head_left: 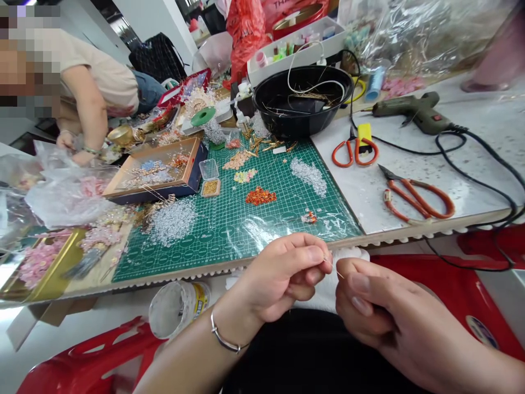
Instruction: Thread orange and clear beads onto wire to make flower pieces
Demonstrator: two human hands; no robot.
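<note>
My left hand and right hand each pinch a fine wire. If either grip slackens, it may drop unseen into my lap at six o'clock.

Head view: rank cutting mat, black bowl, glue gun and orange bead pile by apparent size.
1. green cutting mat
2. black bowl
3. glue gun
4. orange bead pile
The mat lies nearest the camera, so part of its lead is nearness.

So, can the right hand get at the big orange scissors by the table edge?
Probably yes: the big scissors lie uncovered near the table edge, just ahead of the right hand. It pinches a fine wire with the left hand, though.
</note>
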